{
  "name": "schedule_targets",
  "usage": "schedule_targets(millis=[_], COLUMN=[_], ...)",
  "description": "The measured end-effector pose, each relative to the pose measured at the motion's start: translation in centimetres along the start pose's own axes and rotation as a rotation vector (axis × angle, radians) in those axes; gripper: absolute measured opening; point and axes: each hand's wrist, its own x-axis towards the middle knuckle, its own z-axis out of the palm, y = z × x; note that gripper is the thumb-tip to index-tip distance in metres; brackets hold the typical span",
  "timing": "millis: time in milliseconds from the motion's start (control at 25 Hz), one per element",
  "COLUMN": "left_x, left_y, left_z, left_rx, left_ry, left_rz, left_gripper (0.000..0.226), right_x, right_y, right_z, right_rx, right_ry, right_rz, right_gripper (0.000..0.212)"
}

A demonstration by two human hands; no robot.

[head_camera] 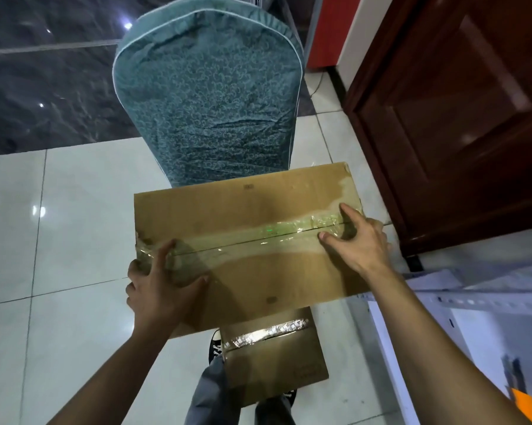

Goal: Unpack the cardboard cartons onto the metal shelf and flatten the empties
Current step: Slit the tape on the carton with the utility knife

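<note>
Above the pale tiled floor (74, 240), near the middle of the view, a large carton (258, 216) is held level between two bare hands. Its top flaps are closed, and the seam is covered by clear tape (258, 237) running from left to right. The carton's left end is gripped by the left hand (160, 286), with the thumb laid on the top face and the fingers bent over the taped corner. The right end is held by the right hand (359, 240), its fingers spread and arched so that the tips press on the tape.

A smaller carton (273, 360), also taped shut, is seen below and nearer, resting on the floor just beside grey trouser legs (209, 391) and a dark shoe (215, 345). Part of it is hidden by the large carton.

A blue-green patterned mattress (209, 96) is stood upright on the far side. A dark wooden door (457, 118) is seen at the far right. A pale metal shelf (473, 302) with slotted rails is seen at the near right.
</note>
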Motion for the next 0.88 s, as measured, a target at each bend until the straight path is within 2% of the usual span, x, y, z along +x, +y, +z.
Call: schedule_targets(millis=[120,240,320,560,760,880], left_x=[-0.3,-0.5,-0.6,-2.9,-5.5,-7.5], left_y=[-0.1,0.1,1.0,4.7,7.9,9.6], left_z=[0.0,0.5,1.0,2.2,3.3,4.4], left_rx=[0.129,0.275,0.311,0.175,0.158,0.157], left_ry=[0.028,0.077,0.052,-0.019,-0.102,-0.141], left_rz=[0.071,0.31,0.388,0.465,0.626,0.704], left_gripper=[0.088,0.076,0.066,0.043,0.044,0.038], right_x=[-0.6,-1.3,-1.7,-3.4,-5.9,-7.5], right_y=[-0.2,-0.1,0.3,2.3,4.6,6.9], right_z=[0.5,0.5,0.2,-0.6,-1.6,-2.3], right_rx=[-0.033,-0.033,-0.055,0.063,0.134,0.182], right_ry=[0.02,0.031,0.041,0.176,0.261,0.311], right_rz=[-0.009,-0.035,-0.053,-0.138,-0.175,-0.167], right_gripper=[0.088,0.086,0.082,0.055,0.048,0.047])
